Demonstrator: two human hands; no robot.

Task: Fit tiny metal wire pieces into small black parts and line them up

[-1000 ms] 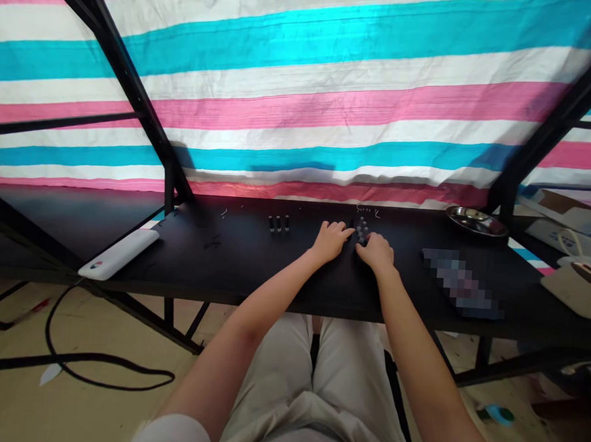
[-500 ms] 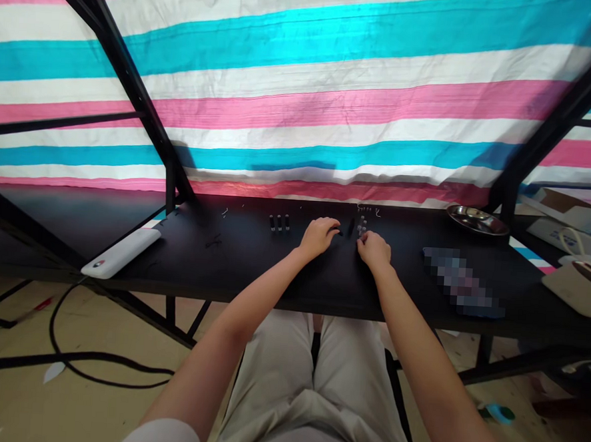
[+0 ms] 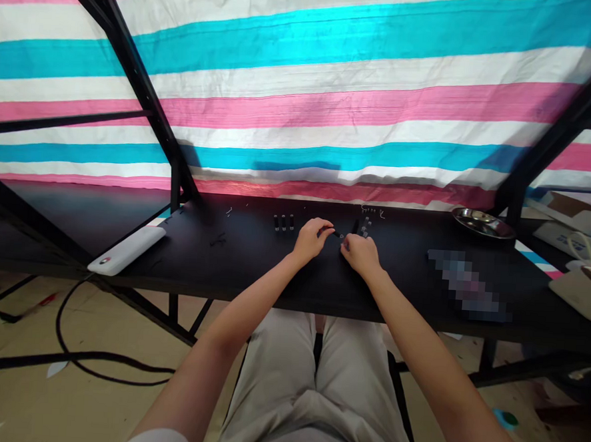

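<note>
My left hand [image 3: 311, 239] pinches a small black tube [image 3: 337, 233] between thumb and fingertips, a little above the table. Close by on the right, my right hand [image 3: 361, 253] is closed, its fingertips at the tube's free end. They grip a small pale piece [image 3: 342, 236], which looks clear; whether it touches the tube is too small to tell. Behind the right hand lie another black tube [image 3: 356, 226] and several small clear pieces [image 3: 366, 223]. To the left stand three black tubes with pale ends [image 3: 284, 223] in a row.
The black table [image 3: 253, 265] carries a shiny metal dish [image 3: 483, 224] at the back right and a blurred-out object [image 3: 466, 285] at the right. A white power strip [image 3: 127, 251] lies left. Thin black bits [image 3: 217, 240] are scattered nearby. Black frame bars [image 3: 148, 92] slant up at both sides.
My right hand has moved left from the clear pieces to the tube in my left hand, carrying a small pale piece. The left hand has turned slightly, showing more of the tube.
</note>
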